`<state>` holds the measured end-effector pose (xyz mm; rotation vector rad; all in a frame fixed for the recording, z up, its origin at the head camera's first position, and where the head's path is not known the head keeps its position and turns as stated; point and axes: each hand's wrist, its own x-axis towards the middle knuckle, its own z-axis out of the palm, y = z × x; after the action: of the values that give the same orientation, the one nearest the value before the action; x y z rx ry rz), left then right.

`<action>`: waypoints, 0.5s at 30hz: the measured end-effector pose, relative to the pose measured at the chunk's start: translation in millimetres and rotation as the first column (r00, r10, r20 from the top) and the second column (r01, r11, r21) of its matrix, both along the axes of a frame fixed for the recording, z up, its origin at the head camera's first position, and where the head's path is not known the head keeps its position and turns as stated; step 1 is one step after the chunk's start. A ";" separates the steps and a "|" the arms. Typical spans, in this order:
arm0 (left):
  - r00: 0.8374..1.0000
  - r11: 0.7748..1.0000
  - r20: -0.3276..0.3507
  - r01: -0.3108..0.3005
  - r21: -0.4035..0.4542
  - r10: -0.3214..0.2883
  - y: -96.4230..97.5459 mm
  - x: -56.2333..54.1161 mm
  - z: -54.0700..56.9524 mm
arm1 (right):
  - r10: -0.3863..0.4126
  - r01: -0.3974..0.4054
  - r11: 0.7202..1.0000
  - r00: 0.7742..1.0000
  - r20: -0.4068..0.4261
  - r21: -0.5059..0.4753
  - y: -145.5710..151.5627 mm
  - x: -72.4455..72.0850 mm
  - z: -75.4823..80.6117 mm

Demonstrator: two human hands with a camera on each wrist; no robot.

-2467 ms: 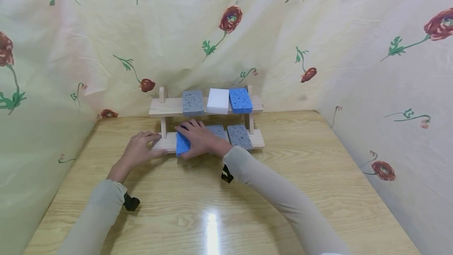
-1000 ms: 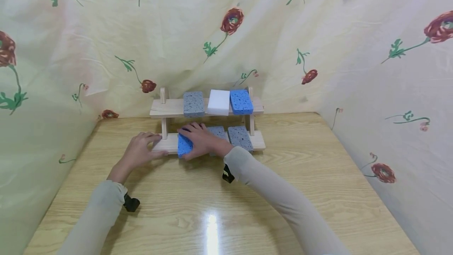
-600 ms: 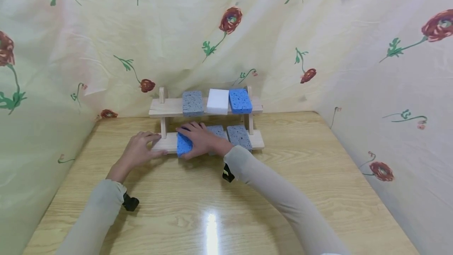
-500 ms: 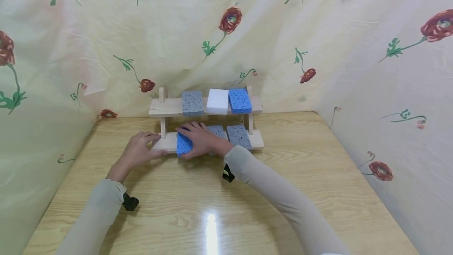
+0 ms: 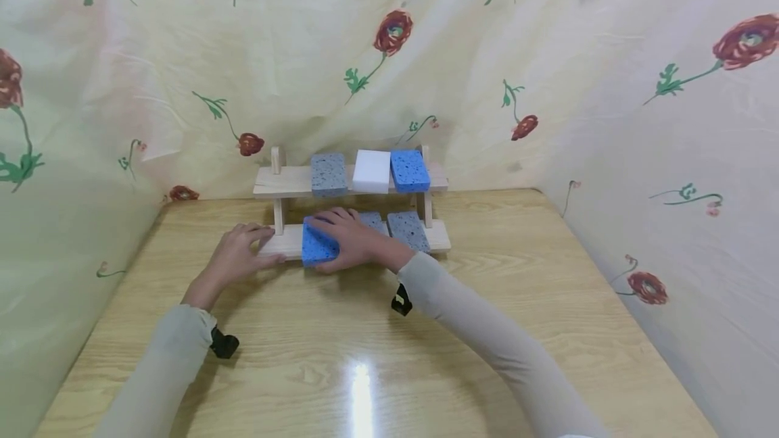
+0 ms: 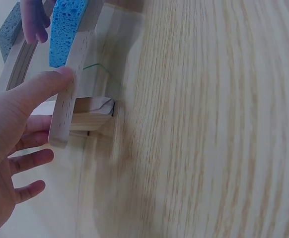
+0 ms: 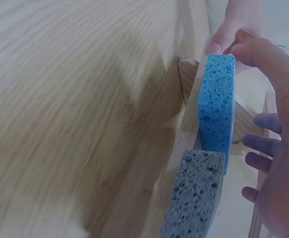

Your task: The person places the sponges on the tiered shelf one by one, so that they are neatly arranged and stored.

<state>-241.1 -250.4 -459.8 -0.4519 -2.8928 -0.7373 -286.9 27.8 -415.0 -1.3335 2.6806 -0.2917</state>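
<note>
My left hand (image 5: 234, 255) holds the left end of a two-tier wooden shelf (image 5: 282, 242); in the left wrist view its thumb lies on the lower board's front edge. On that board a blue sponge (image 5: 313, 249) stands leaning back, left of two grey sponges (image 5: 408, 230). Over the blue sponge is my right hand (image 5: 353, 242), partly covering it and one grey sponge. The right wrist view shows this hand's fingers loosely spread, apart from the blue sponge (image 7: 216, 99), with the thumb near its top corner.
The upper tier carries a grey sponge (image 5: 328, 174), a white sponge-like block (image 5: 371, 171) and another blue sponge (image 5: 410, 171). Behind the shelf hangs a flowered cloth (image 5: 292, 73), which also lines both sides. The wooden table (image 5: 292, 357) extends in front.
My right hand has shifted slightly right and loosened from the blue sponge, so more of the sponge shows. The left hand keeps its place on the shelf. The head view has shifted slightly.
</note>
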 end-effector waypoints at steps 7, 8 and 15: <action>1.000 1.000 -0.015 0.010 0.018 -0.010 0.2 -0.5 -2.6 | -0.011 0.011 0.998 1.000 0.002 -0.055 22.7 5.8 1.0; 1.000 1.000 -0.013 0.012 0.022 -0.011 0.1 -0.2 -2.4 | -0.015 0.015 0.997 1.000 0.002 -0.073 26.6 6.2 0.4; 0.999 0.996 0.034 0.008 0.087 -0.011 1.0 3.9 2.1 | -0.093 0.094 0.981 0.996 0.013 -0.169 56.1 9.7 -3.3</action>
<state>-237.1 -249.4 -457.7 -0.4478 -2.8776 -0.8770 -277.2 83.9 -418.3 -1.2476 2.7726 -0.5448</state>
